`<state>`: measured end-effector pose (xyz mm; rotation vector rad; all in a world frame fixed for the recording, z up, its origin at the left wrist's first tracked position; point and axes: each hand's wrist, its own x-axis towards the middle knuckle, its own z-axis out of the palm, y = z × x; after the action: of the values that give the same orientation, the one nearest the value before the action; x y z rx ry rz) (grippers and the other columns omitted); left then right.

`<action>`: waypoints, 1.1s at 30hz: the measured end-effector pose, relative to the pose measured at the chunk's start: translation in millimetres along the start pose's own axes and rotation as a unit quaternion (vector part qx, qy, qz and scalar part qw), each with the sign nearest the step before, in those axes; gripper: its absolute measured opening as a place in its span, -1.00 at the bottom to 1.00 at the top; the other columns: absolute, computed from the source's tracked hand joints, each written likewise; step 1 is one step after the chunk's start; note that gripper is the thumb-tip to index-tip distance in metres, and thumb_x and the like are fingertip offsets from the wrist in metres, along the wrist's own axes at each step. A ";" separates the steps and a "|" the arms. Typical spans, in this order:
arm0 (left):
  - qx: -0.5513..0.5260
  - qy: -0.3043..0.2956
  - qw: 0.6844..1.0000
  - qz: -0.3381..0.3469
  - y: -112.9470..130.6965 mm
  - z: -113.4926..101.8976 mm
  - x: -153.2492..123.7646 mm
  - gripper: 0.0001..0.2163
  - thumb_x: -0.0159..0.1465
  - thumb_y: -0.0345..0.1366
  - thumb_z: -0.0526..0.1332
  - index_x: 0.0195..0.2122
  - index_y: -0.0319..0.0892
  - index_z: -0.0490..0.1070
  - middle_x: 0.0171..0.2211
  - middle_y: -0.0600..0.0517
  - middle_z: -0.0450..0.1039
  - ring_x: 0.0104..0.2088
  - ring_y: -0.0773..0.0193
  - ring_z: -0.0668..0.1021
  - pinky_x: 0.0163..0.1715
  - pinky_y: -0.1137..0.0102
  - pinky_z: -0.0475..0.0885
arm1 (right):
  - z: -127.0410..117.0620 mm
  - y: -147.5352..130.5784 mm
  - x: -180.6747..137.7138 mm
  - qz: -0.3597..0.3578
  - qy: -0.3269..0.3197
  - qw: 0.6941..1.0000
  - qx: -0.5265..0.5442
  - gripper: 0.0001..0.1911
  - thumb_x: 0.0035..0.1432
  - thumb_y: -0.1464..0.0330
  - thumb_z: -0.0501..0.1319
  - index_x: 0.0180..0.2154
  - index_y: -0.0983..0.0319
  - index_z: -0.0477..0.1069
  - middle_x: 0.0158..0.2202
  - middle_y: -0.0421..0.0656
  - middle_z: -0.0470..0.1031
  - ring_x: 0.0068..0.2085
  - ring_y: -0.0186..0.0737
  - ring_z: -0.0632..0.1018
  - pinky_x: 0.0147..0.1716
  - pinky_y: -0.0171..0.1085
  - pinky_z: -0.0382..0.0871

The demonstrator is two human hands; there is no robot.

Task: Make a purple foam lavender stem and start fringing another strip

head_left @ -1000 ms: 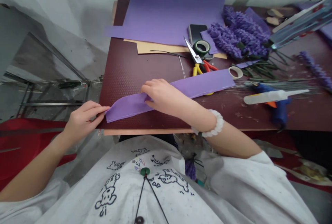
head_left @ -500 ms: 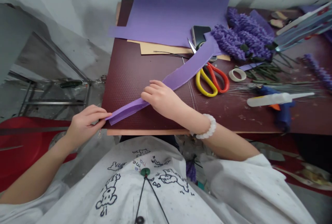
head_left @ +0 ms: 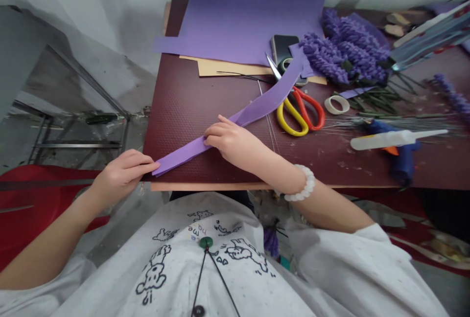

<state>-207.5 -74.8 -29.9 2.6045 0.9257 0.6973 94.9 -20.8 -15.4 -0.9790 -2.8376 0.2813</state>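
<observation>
Left grip (head_left: 123, 175) has its fingers pressed together on the near end of the purple foam strip (head_left: 264, 104), seemingly pinching it just at the table's (head_left: 176, 111) near edge. Right grip (head_left: 229, 143) is curled over the strip's middle section, fingers on top and pressing it down; any pinch underneath can't be told from this view. Strip lies flat on the table, long axis running diagonally from lower left by the left grip to upper right, with the right grip nearer its middle and the left grip at its end. Far end of strip crosses the yellow-and-red-handled scissors (head_left: 299, 114), lying over them between blades and handles, and stops beside the black phone (head_left: 282, 48). Part of a green tape roll (head_left: 284, 66) shows under the strip's far end. Beyond the strip sit a kraft card sheet (head_left: 227, 67) and a large purple foam sheet (head_left: 249, 13) curving up the wall. Right of the strip are purple lavender-style foam flower bunches (head_left: 345, 57), a white tape roll (head_left: 337, 104), thin green wire stems (head_left: 370, 106), and a blue hot glue gun (head_left: 402, 170) with a white glue stick (head_left: 398, 138) lying across it. White beaded bracelet (head_left: 299, 182) is on the right wrist, nearer the table edge than the strip.
</observation>
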 end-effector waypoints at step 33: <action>0.274 -0.065 0.959 0.012 51.8 10.3 26.5 -0.69 0.24 -0.39 0.10 -0.02 -0.28 0.46 -0.27 -0.14 0.48 -0.21 0.03 0.45 -0.21 0.13 0.39 | 0.3 -36.8 22.0 0.130 0.023 0.988 -0.082 -0.64 0.18 0.19 0.19 -0.29 0.41 0.53 -0.33 0.03 0.51 -0.17 -0.06 0.51 0.21 -0.01 0.17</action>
<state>-157.7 -97.5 -7.8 3.0919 1.1833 0.2900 55.7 -35.7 -6.5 -1.3737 -2.7239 0.0470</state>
